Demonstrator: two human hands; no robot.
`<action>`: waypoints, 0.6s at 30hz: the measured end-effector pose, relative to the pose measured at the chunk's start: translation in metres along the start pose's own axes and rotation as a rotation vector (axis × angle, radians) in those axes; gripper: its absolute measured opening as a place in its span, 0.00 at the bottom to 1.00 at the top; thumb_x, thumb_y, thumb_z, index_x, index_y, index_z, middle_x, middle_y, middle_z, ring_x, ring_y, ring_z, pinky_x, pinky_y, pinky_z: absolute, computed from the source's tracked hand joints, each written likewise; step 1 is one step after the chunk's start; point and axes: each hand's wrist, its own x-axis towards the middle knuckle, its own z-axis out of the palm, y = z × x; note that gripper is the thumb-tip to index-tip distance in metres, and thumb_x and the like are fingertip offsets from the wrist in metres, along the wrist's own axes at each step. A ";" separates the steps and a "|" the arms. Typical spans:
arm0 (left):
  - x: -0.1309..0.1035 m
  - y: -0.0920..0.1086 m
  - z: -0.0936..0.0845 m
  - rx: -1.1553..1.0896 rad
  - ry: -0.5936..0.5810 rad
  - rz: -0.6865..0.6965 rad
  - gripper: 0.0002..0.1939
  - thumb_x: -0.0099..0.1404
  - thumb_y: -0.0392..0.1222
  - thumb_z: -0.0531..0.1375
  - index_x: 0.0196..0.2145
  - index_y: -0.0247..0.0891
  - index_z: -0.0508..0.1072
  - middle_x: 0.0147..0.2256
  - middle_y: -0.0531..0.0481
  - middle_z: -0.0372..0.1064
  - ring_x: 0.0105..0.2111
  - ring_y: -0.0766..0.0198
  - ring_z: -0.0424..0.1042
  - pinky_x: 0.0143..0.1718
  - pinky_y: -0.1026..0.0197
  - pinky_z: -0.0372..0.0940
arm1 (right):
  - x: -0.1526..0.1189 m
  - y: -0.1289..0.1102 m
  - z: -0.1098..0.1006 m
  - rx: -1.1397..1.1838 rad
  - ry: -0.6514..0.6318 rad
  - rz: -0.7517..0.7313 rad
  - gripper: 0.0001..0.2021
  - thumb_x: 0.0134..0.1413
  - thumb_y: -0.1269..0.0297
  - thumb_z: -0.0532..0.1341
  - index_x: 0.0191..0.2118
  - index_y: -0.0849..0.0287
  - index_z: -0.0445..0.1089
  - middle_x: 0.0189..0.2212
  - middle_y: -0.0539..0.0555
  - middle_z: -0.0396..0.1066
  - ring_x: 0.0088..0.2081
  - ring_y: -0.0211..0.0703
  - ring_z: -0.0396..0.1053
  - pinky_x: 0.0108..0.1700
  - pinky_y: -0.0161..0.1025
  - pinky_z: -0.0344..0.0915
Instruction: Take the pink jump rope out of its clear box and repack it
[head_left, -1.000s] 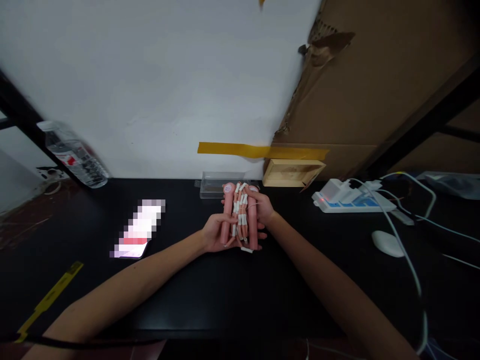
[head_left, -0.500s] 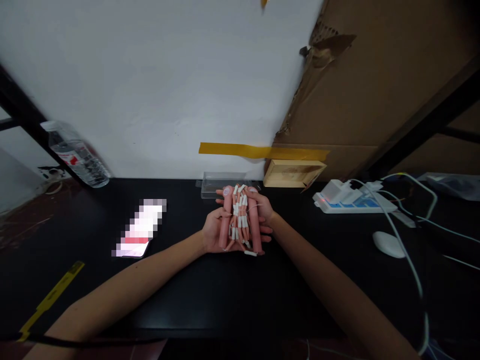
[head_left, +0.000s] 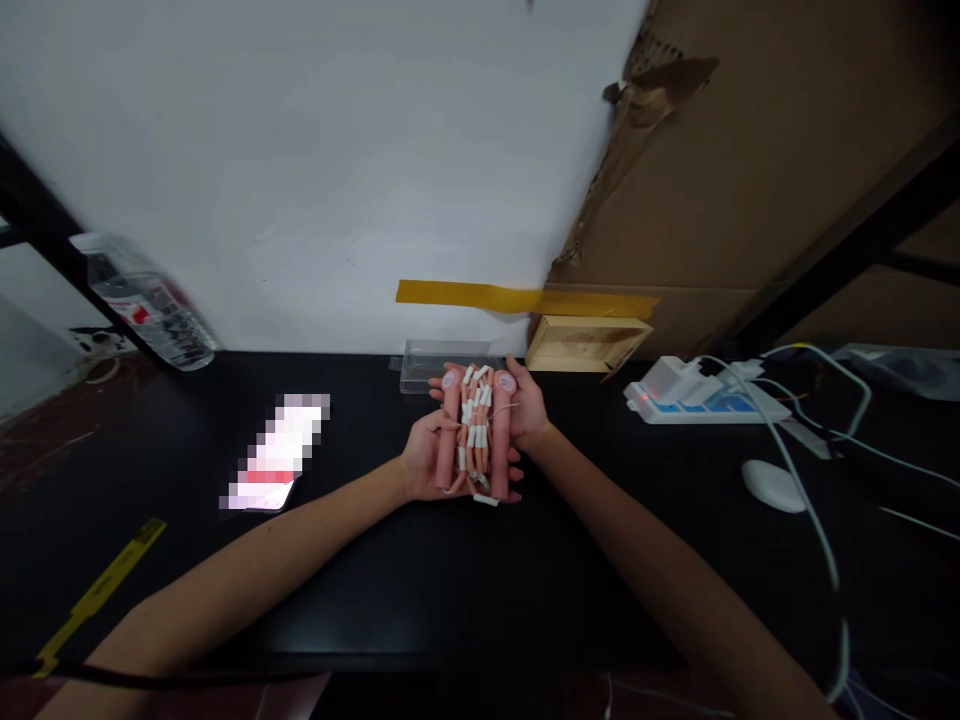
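Head view, left hand: left hand (head_left: 421,464) cups the pink jump rope bundle (head_left: 475,432) from below, fingers curled on one handle.
Head view, right hand: right hand (head_left: 526,407) grasps the bundle's far side.
Bundle's place: held just above the black table (head_left: 450,580), near the clear box (head_left: 429,366).
Nearby: phone (head_left: 276,455) left; power strip (head_left: 701,400) and mouse (head_left: 773,486) right.

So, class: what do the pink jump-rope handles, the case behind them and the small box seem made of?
Pink handles: probably matte plastic or foam, evenly coloured.
Case: clear plastic, see-through.
Small box: seemingly cardboard, dull tan.
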 end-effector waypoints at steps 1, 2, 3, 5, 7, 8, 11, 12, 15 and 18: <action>0.000 0.000 0.000 0.001 -0.004 -0.004 0.34 0.50 0.48 0.52 0.50 0.24 0.73 0.41 0.32 0.76 0.43 0.42 0.75 0.54 0.37 0.57 | 0.000 0.000 0.001 -0.002 0.015 -0.005 0.37 0.61 0.37 0.42 0.53 0.64 0.70 0.48 0.66 0.77 0.49 0.60 0.75 0.36 0.50 0.77; 0.000 -0.001 0.000 0.005 -0.010 -0.008 0.34 0.49 0.48 0.51 0.50 0.24 0.73 0.41 0.31 0.76 0.43 0.42 0.75 0.54 0.37 0.57 | 0.001 0.001 0.001 -0.002 0.029 -0.006 0.38 0.59 0.35 0.42 0.52 0.65 0.70 0.48 0.66 0.76 0.50 0.61 0.74 0.43 0.54 0.76; 0.001 -0.001 0.000 0.016 -0.017 -0.009 0.34 0.49 0.48 0.51 0.50 0.24 0.73 0.42 0.31 0.76 0.44 0.42 0.75 0.54 0.37 0.57 | 0.001 0.001 0.001 -0.001 0.038 -0.004 0.40 0.59 0.33 0.42 0.51 0.65 0.70 0.48 0.67 0.76 0.52 0.61 0.73 0.48 0.56 0.73; 0.001 -0.002 -0.001 0.049 -0.029 -0.006 0.34 0.49 0.48 0.51 0.50 0.24 0.73 0.42 0.31 0.76 0.45 0.41 0.75 0.55 0.37 0.56 | 0.002 0.002 0.001 0.008 0.040 0.021 0.42 0.58 0.31 0.41 0.50 0.67 0.71 0.47 0.68 0.77 0.53 0.61 0.73 0.54 0.58 0.69; 0.002 -0.003 -0.001 0.086 -0.034 0.002 0.33 0.49 0.48 0.52 0.49 0.26 0.73 0.43 0.31 0.76 0.47 0.40 0.74 0.56 0.37 0.54 | 0.002 0.002 0.001 0.025 0.043 0.067 0.43 0.58 0.30 0.40 0.50 0.68 0.71 0.45 0.69 0.77 0.52 0.61 0.73 0.54 0.58 0.70; 0.002 -0.003 -0.001 0.099 -0.034 0.007 0.33 0.49 0.48 0.51 0.49 0.26 0.74 0.44 0.32 0.76 0.47 0.40 0.74 0.56 0.37 0.54 | 0.002 0.002 0.002 0.037 0.050 0.098 0.44 0.58 0.30 0.39 0.49 0.69 0.71 0.44 0.70 0.78 0.50 0.61 0.74 0.52 0.57 0.71; 0.003 -0.003 -0.002 0.104 -0.041 0.015 0.34 0.50 0.49 0.51 0.51 0.25 0.73 0.45 0.31 0.75 0.49 0.40 0.74 0.58 0.38 0.53 | 0.000 -0.002 0.007 0.093 0.078 0.171 0.47 0.59 0.30 0.35 0.48 0.71 0.71 0.41 0.71 0.78 0.44 0.60 0.77 0.44 0.54 0.75; 0.004 -0.003 -0.002 0.098 -0.047 0.015 0.35 0.51 0.50 0.51 0.51 0.24 0.72 0.46 0.30 0.75 0.50 0.40 0.73 0.58 0.39 0.54 | -0.001 -0.004 0.009 0.116 0.084 0.183 0.47 0.59 0.31 0.33 0.48 0.71 0.71 0.41 0.71 0.78 0.41 0.59 0.78 0.41 0.53 0.76; 0.005 -0.003 -0.005 0.073 -0.086 0.009 0.37 0.51 0.49 0.51 0.53 0.20 0.70 0.48 0.27 0.73 0.52 0.40 0.71 0.59 0.41 0.53 | -0.004 -0.009 0.012 0.168 0.092 0.208 0.48 0.60 0.32 0.30 0.49 0.71 0.69 0.40 0.71 0.78 0.32 0.53 0.77 0.33 0.49 0.77; 0.005 -0.003 -0.007 0.052 -0.128 0.009 0.38 0.51 0.47 0.50 0.55 0.18 0.69 0.50 0.27 0.72 0.54 0.40 0.70 0.61 0.41 0.50 | -0.006 -0.012 0.012 0.154 0.088 0.263 0.49 0.60 0.32 0.28 0.50 0.70 0.69 0.40 0.69 0.78 0.26 0.50 0.75 0.23 0.46 0.74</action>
